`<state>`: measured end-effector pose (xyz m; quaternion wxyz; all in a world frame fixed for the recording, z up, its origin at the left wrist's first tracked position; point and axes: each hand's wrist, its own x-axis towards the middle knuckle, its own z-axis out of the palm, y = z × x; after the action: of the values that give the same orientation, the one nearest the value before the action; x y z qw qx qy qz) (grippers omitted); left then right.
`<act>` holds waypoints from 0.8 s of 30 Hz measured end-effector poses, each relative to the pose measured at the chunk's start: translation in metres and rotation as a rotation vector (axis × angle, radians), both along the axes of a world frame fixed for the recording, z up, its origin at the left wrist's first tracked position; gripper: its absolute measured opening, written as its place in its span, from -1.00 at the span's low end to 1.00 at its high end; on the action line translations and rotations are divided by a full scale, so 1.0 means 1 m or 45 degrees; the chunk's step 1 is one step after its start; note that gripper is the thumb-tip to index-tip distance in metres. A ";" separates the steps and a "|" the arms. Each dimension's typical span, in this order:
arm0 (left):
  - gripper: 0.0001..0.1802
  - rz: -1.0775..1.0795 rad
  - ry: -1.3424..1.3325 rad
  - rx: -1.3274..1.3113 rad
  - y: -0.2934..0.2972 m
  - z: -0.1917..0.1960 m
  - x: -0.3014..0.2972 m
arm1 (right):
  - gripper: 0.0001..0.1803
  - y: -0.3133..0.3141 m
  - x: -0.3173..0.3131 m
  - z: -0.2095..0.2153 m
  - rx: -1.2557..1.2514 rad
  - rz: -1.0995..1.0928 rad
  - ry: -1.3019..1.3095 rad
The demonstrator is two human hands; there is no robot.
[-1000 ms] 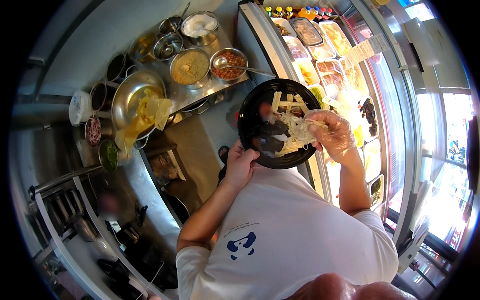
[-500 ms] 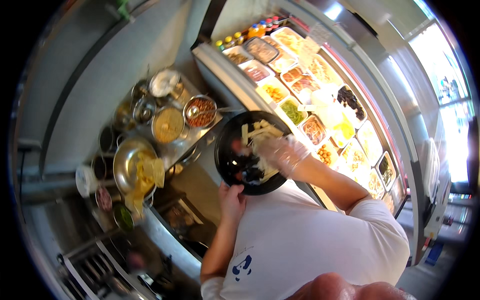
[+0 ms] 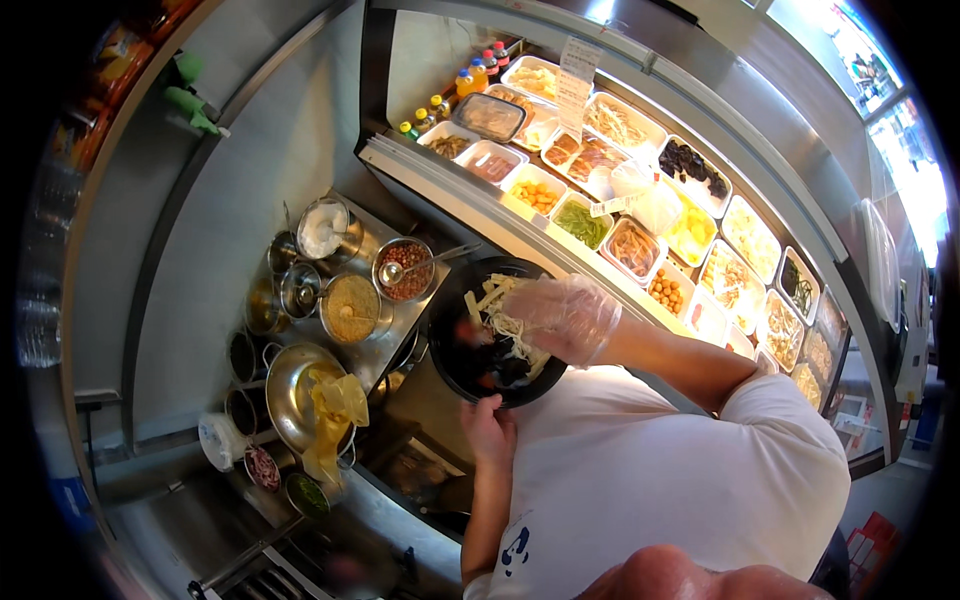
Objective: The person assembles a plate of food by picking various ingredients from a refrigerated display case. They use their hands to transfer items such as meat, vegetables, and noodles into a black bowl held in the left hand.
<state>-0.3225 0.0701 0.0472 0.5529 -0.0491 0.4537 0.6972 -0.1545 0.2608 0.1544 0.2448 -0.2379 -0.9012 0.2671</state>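
A round black bowl (image 3: 446, 335) is in front of my chest, with my bare left hand (image 3: 490, 432) closed on its near rim. Inside lie pale strips (image 3: 489, 298), thin white shreds (image 3: 520, 347) and dark, wrinkled pieces (image 3: 500, 368). My right hand (image 3: 568, 318), in a clear plastic glove, reaches over the bowl's right side and down onto the pale food. Its fingertips are hidden, so whether they hold anything does not show.
Right of the bowl runs a lit display counter (image 3: 470, 195) with several food trays and small bottles. To the left stand metal pots of seasonings, including a tan powder (image 3: 350, 307), and a wide metal pan (image 3: 290, 385) with a yellow plastic bag (image 3: 340, 405).
The view has shifted, so the pots and counter sit differently in it. My left hand still grips the bowl, and my gloved right hand stays over the food inside.
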 end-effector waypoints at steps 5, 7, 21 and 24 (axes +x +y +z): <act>-0.36 0.019 -0.031 -0.063 0.003 0.006 0.000 | -0.69 0.053 0.029 -0.032 -0.228 -0.426 0.137; -0.33 0.051 -0.056 -0.119 -0.003 0.006 0.002 | -0.74 0.083 0.046 -0.042 -0.313 -0.617 0.075; -0.31 0.152 0.048 -0.226 0.011 -0.002 0.038 | -0.56 0.286 0.298 -0.279 -0.412 -1.351 -0.588; -0.30 0.165 0.077 -0.260 0.024 0.002 0.049 | -0.76 0.295 0.304 -0.279 -0.726 -1.247 -0.302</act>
<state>-0.2737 0.0936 0.0493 0.4850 -0.1133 0.5345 0.6828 0.1496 0.5559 -0.1246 0.1635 -0.7120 -0.5998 0.3265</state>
